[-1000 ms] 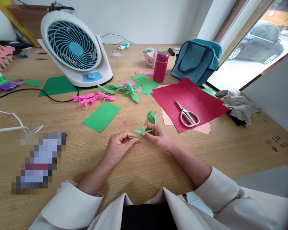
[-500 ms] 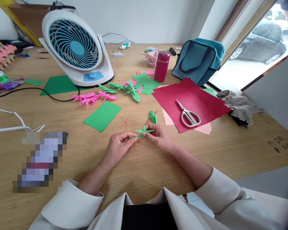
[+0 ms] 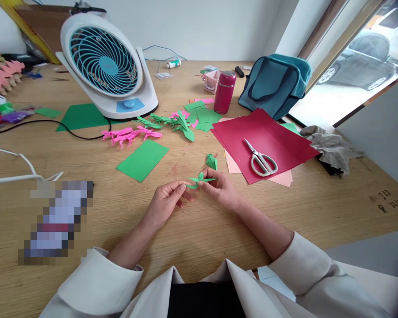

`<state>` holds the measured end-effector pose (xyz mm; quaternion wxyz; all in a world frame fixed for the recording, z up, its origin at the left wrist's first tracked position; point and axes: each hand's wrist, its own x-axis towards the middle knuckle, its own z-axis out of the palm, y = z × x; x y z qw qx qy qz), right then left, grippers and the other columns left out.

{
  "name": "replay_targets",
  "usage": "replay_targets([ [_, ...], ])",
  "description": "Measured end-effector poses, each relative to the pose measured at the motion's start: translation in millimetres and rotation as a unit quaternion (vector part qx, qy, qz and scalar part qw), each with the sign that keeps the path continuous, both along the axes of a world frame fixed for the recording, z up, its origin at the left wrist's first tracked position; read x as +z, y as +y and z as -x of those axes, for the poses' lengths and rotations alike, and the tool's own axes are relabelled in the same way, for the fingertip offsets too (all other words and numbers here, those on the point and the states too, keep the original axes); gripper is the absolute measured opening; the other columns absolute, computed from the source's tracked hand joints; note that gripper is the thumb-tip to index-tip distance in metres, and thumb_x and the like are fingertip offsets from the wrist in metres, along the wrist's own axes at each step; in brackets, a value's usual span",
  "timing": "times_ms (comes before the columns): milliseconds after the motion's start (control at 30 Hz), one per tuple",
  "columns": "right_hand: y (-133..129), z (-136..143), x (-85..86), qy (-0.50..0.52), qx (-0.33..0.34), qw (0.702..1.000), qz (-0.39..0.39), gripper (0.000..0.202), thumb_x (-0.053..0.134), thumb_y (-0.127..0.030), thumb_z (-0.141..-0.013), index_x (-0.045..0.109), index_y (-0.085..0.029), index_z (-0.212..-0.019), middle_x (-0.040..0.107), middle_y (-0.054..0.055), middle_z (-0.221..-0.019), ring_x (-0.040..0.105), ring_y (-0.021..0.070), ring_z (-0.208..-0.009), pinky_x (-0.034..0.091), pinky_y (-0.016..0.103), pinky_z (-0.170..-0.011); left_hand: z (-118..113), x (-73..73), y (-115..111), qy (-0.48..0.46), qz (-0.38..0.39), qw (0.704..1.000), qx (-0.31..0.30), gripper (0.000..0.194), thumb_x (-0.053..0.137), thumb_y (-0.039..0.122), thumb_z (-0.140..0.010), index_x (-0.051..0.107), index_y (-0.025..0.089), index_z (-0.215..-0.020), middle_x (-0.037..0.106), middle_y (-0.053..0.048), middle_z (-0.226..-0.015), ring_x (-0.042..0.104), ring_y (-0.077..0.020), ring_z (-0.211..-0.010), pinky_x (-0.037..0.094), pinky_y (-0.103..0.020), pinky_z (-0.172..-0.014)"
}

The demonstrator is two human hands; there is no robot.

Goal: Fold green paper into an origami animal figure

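At the centre of the frame, slightly below the middle, a green folded-paper figure (image 3: 200, 178) with narrow points sits between two hands. The left hand (image 3: 166, 201) pinches its lower point between thumb and forefinger, the other fingers loosely spread; the right hand (image 3: 220, 190) pinches its body in thumb and fingertips. Just above the right hand lies a folded green piece (image 3: 211, 162). A green paper sheet (image 3: 142, 160) is left of centre; to the right, white-handled scissors (image 3: 264, 163) rest on red paper (image 3: 262, 126).
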<state>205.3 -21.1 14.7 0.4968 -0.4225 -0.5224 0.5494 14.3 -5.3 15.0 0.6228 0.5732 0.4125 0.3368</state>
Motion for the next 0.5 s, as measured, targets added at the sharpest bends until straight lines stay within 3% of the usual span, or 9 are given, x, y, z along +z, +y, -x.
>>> replay_targets([
  [133,0.3,-0.5,-0.1,-0.001,-0.002,1.000,0.015,0.041,0.076,-0.054,-0.074,0.055,-0.018,-0.081,0.052,-0.001,-0.077,0.050,0.0119,-0.069,0.042,0.025,-0.064,2.0,-1.8,1.9,-0.004,0.026,0.999,-0.024,0.044,0.058,0.054,-0.090,0.072,0.014,-0.100,0.077,-0.013,-0.094,0.072,-0.0200,-0.075,0.047,-0.022,-0.051],
  [300,0.6,1.2,-4.0,-0.031,-0.001,0.999,0.019,0.035,0.073,-0.048,-0.078,0.055,-0.018,-0.081,0.055,-0.002,-0.075,0.051,0.0117,-0.067,0.041,0.025,-0.063,2.3,2.3,1.8,0.009,-0.007,1.000,-0.018,0.052,0.052,0.061,-0.090,0.071,0.015,-0.108,0.074,-0.014,-0.110,0.070,-0.0221,-0.088,0.051,-0.023,-0.055],
  [400,-1.6,4.7,-7.3,-0.090,0.000,0.996,-0.004,0.023,0.067,-0.038,-0.082,0.055,-0.018,-0.080,0.056,-0.001,-0.073,0.050,0.0119,-0.064,0.039,0.024,-0.058,-0.5,3.4,1.3,0.025,-0.039,0.999,-0.009,0.047,0.068,0.053,-0.082,0.068,0.017,-0.112,0.072,-0.012,-0.112,0.068,-0.0229,-0.097,0.053,-0.023,-0.062],
  [500,-5.6,8.8,-7.7,-0.178,0.005,0.981,-0.074,0.008,0.063,-0.023,-0.082,0.056,-0.019,-0.080,0.057,0.000,-0.076,0.052,0.0129,-0.067,0.041,0.025,-0.061,-3.8,0.5,1.7,0.030,-0.083,0.996,0.010,0.037,0.078,0.040,-0.075,0.068,0.017,-0.102,0.073,-0.008,-0.105,0.067,-0.0209,-0.096,0.055,-0.026,-0.075],
])
